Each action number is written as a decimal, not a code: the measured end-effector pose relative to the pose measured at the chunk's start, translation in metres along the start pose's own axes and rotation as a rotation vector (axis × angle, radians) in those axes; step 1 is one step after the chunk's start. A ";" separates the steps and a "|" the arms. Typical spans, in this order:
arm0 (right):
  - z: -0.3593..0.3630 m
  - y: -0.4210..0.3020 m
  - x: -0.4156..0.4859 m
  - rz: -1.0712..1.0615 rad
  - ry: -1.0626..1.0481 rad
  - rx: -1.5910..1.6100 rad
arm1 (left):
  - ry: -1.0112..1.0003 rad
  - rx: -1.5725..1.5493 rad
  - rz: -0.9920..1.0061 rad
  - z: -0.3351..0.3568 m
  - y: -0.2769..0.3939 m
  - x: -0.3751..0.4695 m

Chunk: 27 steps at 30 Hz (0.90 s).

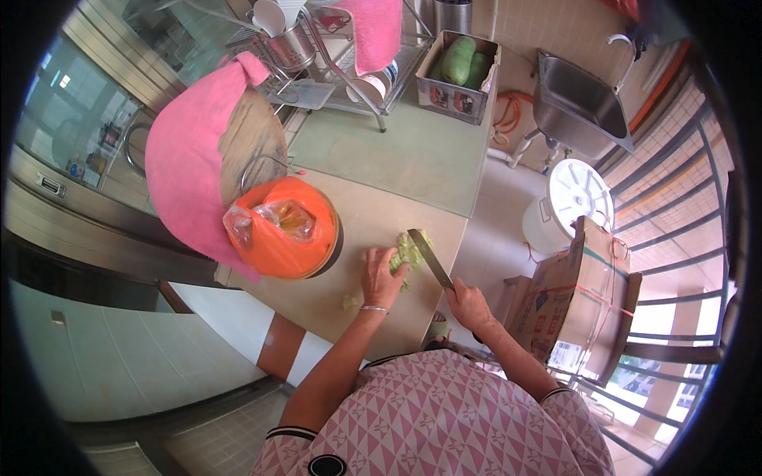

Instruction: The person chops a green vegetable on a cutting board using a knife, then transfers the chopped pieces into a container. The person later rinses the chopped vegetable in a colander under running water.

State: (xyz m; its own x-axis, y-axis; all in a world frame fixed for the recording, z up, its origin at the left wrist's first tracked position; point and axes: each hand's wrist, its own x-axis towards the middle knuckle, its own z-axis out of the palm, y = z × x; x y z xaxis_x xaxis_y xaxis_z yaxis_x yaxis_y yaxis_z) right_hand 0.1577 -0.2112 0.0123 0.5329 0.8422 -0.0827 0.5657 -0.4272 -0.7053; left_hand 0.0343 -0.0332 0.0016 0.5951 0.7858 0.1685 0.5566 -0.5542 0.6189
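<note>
A small heap of chopped pale-green vegetable point(406, 257) lies on the beige countertop point(333, 297). My left hand point(382, 278) rests against the heap's left side, its fingers spread and curved, a bangle on the wrist. In my right hand point(469, 304) is the handle of a kitchen knife point(430, 258), whose long blade slants up and left over the heap's right edge. A few loose vegetable bits point(349, 302) lie left of my left wrist. Whether the blade touches the counter, I cannot tell.
An orange plastic bag point(286, 250) sits in a round container to the left, beside a round wooden board point(253, 137) draped with a pink cloth point(184, 160). Farther back stand a metal dish rack point(381, 119) and a box point(452, 102) of green gourds point(458, 60). The counter's right edge is near the knife.
</note>
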 end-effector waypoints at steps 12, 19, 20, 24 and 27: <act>0.003 -0.003 -0.002 -0.011 -0.020 -0.037 | -0.012 -0.036 0.095 -0.006 -0.007 0.003; 0.003 -0.009 -0.003 -0.015 -0.016 -0.014 | 0.003 0.083 0.082 -0.002 -0.003 0.003; 0.003 -0.010 -0.004 -0.014 -0.010 -0.001 | 0.000 0.089 0.080 -0.002 -0.002 0.003; 0.004 -0.011 -0.004 0.009 -0.012 0.013 | -0.003 0.102 0.076 -0.001 0.000 0.002; 0.005 -0.011 -0.005 -0.006 0.006 0.026 | -0.001 0.081 0.095 -0.001 -0.001 0.002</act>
State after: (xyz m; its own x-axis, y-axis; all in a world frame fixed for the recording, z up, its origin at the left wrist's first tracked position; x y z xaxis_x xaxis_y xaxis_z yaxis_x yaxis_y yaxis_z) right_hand 0.1456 -0.2093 0.0164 0.5336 0.8425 -0.0740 0.5523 -0.4134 -0.7239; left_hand 0.0344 -0.0305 0.0021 0.6479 0.7287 0.2221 0.5430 -0.6463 0.5362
